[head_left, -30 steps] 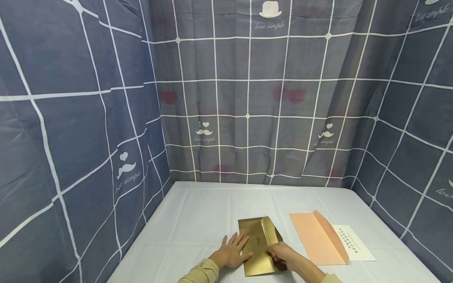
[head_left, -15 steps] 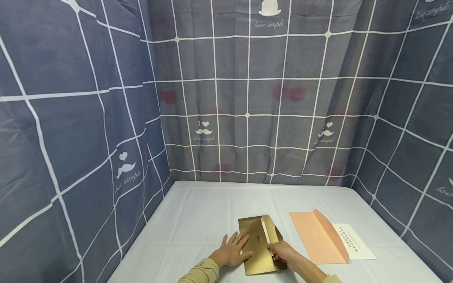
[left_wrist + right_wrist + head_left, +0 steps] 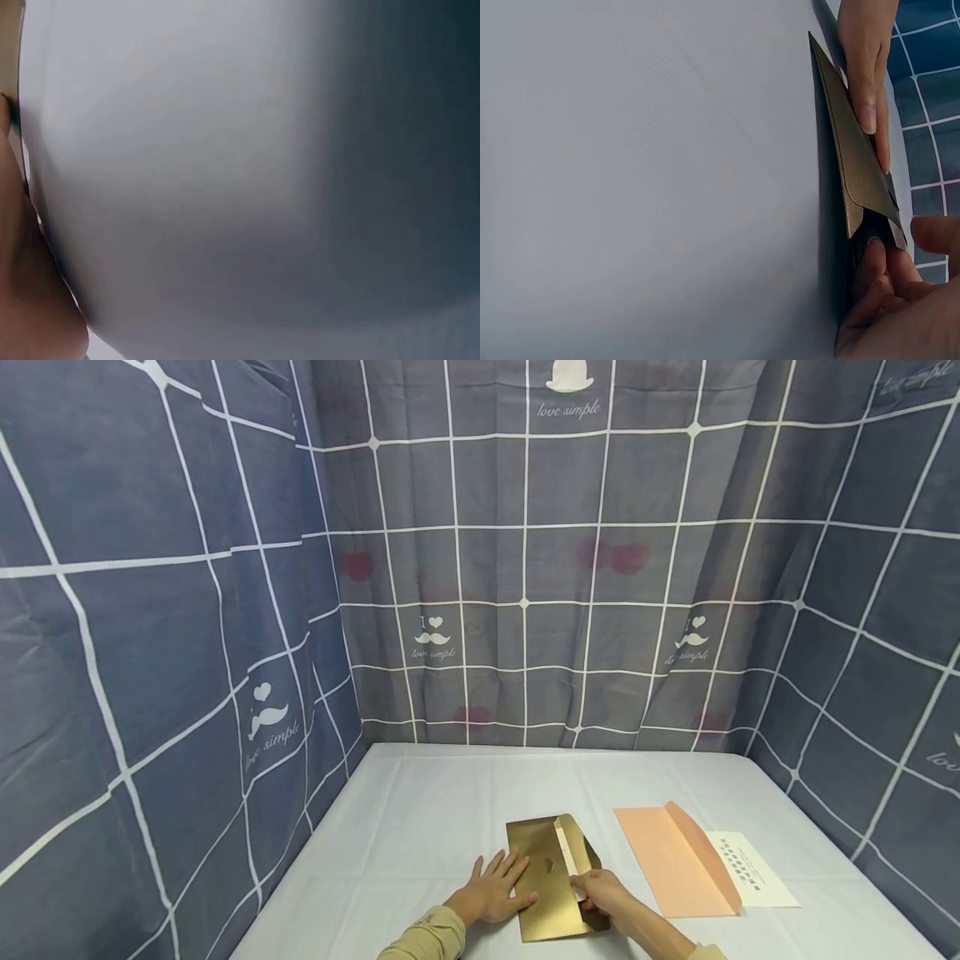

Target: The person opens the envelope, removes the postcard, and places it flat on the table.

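Observation:
A gold envelope (image 3: pixel 542 877) lies on the white table, its flap (image 3: pixel 581 843) opened to the right. A white card (image 3: pixel 567 852) shows as a narrow strip at the envelope's mouth. My left hand (image 3: pixel 491 891) rests with spread fingers on the envelope's left part. At the mouth, my right hand (image 3: pixel 600 893) has curled fingers and seems to pinch the card's edge. In the right wrist view, the right fingers (image 3: pixel 874 262) reach in beside the flap; most of the card is hidden inside. The left wrist view shows little beyond blurred pale cloth and part of the left hand (image 3: pixel 30 285).
Right of the gold envelope lies a peach envelope (image 3: pixel 667 860) with its flap opened. A white card (image 3: pixel 750 870) with printed dark characters sits partly under that flap. Grid-patterned curtains (image 3: pixel 487 568) enclose the table (image 3: pixel 420 793) at the back and both sides.
Slightly more of the white card shows at the gold envelope's mouth. My right hand has shifted a little to the right; my left hand stays in place on the envelope.

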Action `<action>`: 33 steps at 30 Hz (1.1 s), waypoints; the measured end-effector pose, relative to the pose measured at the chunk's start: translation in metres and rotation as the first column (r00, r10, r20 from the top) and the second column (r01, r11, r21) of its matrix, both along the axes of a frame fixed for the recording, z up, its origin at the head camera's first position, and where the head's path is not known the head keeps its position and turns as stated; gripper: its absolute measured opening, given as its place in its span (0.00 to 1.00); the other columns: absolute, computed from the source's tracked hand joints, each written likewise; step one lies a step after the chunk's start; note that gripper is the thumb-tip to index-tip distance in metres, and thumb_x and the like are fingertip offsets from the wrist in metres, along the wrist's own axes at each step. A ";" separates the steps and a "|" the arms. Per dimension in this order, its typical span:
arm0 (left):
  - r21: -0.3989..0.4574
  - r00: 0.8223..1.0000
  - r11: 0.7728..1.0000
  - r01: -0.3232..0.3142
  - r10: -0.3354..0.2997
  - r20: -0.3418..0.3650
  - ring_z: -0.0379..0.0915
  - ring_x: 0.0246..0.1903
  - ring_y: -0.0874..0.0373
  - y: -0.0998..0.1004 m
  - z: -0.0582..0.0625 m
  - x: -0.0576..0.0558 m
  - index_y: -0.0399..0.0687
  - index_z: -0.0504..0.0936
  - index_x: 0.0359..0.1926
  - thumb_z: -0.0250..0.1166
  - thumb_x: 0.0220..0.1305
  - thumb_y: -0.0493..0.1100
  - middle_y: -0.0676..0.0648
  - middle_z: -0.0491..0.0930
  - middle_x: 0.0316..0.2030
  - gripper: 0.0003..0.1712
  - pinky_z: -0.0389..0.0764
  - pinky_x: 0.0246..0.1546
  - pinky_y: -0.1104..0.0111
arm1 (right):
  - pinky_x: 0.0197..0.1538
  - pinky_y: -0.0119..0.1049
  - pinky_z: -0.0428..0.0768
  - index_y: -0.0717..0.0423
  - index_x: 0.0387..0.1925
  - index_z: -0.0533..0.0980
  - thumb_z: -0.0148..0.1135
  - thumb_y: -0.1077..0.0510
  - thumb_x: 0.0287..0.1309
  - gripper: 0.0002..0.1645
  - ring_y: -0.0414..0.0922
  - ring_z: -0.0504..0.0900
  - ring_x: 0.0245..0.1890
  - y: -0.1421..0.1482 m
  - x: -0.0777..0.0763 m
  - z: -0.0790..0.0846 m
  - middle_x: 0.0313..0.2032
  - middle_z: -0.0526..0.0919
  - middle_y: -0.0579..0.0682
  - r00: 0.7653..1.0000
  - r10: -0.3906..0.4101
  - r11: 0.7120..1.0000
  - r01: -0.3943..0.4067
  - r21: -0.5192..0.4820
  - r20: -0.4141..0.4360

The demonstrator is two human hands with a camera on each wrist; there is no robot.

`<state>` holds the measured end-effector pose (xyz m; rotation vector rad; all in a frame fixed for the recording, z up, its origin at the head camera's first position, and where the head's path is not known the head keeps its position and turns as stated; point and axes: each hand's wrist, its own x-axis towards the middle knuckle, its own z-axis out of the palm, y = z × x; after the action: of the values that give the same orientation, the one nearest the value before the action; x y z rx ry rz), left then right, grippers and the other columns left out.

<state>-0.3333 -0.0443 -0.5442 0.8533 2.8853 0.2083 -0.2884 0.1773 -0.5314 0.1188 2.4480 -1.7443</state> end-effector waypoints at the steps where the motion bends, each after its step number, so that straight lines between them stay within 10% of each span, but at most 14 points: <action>1: 0.001 1.000 1.000 -0.003 0.003 0.002 0.44 0.71 0.51 0.000 0.000 0.000 0.58 0.55 0.73 0.36 0.66 0.74 0.51 0.50 0.73 0.42 0.48 0.66 0.45 | 0.28 0.29 0.66 0.59 0.23 0.71 0.55 0.59 0.64 0.13 0.38 0.68 0.19 0.000 0.000 0.000 0.17 0.67 0.43 1.000 -0.007 1.000 0.007 0.012 -0.005; 33: 0.008 0.999 0.999 -0.035 0.035 -0.003 0.44 0.70 0.44 0.000 0.001 0.000 0.65 0.56 0.73 0.38 0.64 0.76 0.54 0.54 0.71 0.42 0.47 0.65 0.42 | 0.33 0.37 0.70 0.66 0.29 0.75 0.55 0.58 0.64 0.14 0.43 0.73 0.24 -0.004 -0.001 -0.008 0.19 0.71 0.47 0.995 -0.076 0.987 0.084 0.134 -0.062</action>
<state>-0.3333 -0.0447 -0.5432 0.8057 2.9060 0.2227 -0.2893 0.1730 -0.5398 0.1865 2.6380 -1.6306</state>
